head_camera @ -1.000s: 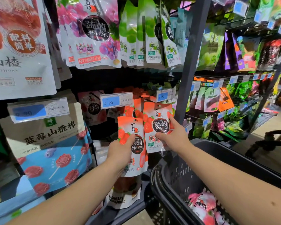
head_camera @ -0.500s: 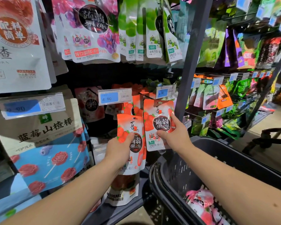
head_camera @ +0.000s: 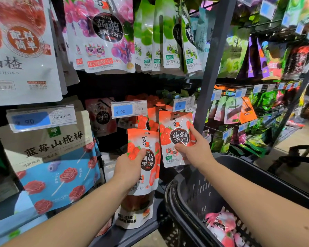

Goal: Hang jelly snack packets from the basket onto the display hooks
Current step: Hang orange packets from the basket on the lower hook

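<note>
**A:** From the head camera, what is the left hand (head_camera: 130, 168) doing?

**B:** It grips a strawberry jelly packet (head_camera: 144, 139) by the lower half. The thumb lies across the front and the other fingers are curled round behind. The packet stands upright in front of the shelf, below the blue 4.90 price tag (head_camera: 128, 109).

**A:** And the right hand (head_camera: 194, 152)?

**B:** It pinches a second strawberry packet (head_camera: 175, 127), with the thumb on the front near the bottom and the forefinger up along the right edge. This one sits higher, just beside the first on its right. Its punched top is right under the other price tag (head_camera: 183, 104), in front of the red packets (head_camera: 151, 120) hanging there.

**A:** Is it on the hook?

**B:** I cannot tell; the tag hides the hook's tip.

**A:** Where is the basket?

**B:** The dark plastic basket (head_camera: 194, 193) is at the lower right, beneath the right forearm. Pink jelly packets (head_camera: 219, 227) lie in its bottom. A grey upright post (head_camera: 209, 68) rises just behind the right hand.
</note>
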The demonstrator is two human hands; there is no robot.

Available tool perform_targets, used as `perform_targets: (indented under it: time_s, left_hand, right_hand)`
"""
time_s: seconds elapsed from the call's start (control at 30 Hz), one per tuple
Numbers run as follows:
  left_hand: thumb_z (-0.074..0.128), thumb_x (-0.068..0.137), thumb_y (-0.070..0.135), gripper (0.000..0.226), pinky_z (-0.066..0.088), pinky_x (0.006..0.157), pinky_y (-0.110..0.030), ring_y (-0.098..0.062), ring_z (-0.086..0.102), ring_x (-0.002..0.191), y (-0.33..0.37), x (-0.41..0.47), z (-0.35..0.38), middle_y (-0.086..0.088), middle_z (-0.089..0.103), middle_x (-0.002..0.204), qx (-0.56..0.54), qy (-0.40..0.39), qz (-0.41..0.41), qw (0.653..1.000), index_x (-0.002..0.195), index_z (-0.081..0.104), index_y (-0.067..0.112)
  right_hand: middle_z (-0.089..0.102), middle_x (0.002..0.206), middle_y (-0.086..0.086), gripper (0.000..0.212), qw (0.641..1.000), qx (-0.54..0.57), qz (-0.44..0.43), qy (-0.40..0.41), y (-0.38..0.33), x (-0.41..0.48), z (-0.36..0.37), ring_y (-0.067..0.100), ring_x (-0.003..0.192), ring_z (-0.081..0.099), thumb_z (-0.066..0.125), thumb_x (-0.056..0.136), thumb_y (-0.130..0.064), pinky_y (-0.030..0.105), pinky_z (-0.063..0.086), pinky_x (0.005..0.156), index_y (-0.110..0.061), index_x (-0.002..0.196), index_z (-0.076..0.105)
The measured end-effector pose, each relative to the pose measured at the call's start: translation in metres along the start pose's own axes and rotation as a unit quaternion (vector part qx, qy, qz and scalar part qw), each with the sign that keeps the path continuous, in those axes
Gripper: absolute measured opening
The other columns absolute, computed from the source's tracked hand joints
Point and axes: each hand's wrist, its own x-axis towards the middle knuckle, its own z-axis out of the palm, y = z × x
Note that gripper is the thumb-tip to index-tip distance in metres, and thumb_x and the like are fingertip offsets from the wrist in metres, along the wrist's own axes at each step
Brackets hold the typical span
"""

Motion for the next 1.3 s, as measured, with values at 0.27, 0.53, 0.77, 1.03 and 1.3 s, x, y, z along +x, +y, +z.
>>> perform_targets:
  time_s: [0.27, 0.53, 0.77, 1.03, 1.3]
  left_hand:
    - [0.060, 0.099, 0.046, 0.034, 0.042, 0.059, -0.024, -0.011, 0.067, 0.074, -0.006, 0.005, -0.006, 0.009, 0.072, 0.074, -0.008, 0.009, -0.001, 1.000, 0.089, 0.072, 0.016]
    - [0.061, 0.100, 0.039, 0.044, 0.034, 0.042, -0.012, 0.001, 0.053, 0.042, -0.004, 0.013, -0.011, 0.014, 0.054, 0.040, -0.005, 0.036, 0.035, 0.999, 0.060, 0.054, 0.020]
    - [0.067, 0.096, 0.039, 0.024, 0.054, 0.066, -0.029, -0.009, 0.072, 0.070, -0.007, 0.011, -0.006, 0.011, 0.076, 0.073, -0.035, 0.003, 0.019, 0.999, 0.086, 0.075, 0.019]
    - [0.067, 0.095, 0.042, 0.023, 0.055, 0.062, -0.030, -0.003, 0.069, 0.063, 0.006, 0.000, 0.024, 0.005, 0.078, 0.086, -0.042, -0.020, 0.012, 0.999, 0.100, 0.073, 0.020]
    - [0.072, 0.086, 0.042, 0.027, 0.058, 0.084, -0.046, -0.023, 0.072, 0.085, 0.047, 0.017, 0.067, 0.000, 0.077, 0.085, -0.041, -0.009, 0.038, 0.998, 0.091, 0.075, 0.016]
  right_hand:
    - [0.060, 0.126, -0.003, 0.103, 0.997, -0.072, -0.021, -0.009, 0.008, 0.015, 0.013, 0.007, 0.101, 0.069, 0.082, 0.080, -0.009, 0.022, 0.059, 0.078, -0.035, 0.160, 0.022]
    - [0.044, 0.144, 0.009, 0.081, 0.982, -0.189, -0.021, 0.010, 0.009, 0.053, 0.048, 0.028, 0.130, 0.050, 0.079, 0.086, -0.020, 0.037, 0.047, 0.105, -0.018, 0.152, 0.032]
    - [0.046, 0.136, 0.019, 0.050, 0.966, -0.258, 0.018, -0.001, 0.008, 0.070, 0.061, 0.039, 0.128, 0.046, 0.073, 0.092, -0.032, 0.051, 0.044, 0.106, -0.006, 0.126, 0.049]
    - [0.065, 0.124, 0.010, 0.040, 0.998, -0.064, -0.011, 0.005, -0.006, 0.005, 0.023, 0.023, 0.115, 0.064, 0.054, 0.102, -0.039, 0.048, 0.049, 0.104, -0.020, 0.137, 0.058]
    - [0.062, 0.109, -0.013, 0.093, 0.994, 0.047, -0.015, -0.101, -0.005, -0.039, -0.006, 0.021, 0.077, 0.072, 0.072, 0.094, -0.016, 0.020, 0.058, 0.065, -0.051, 0.150, 0.007]
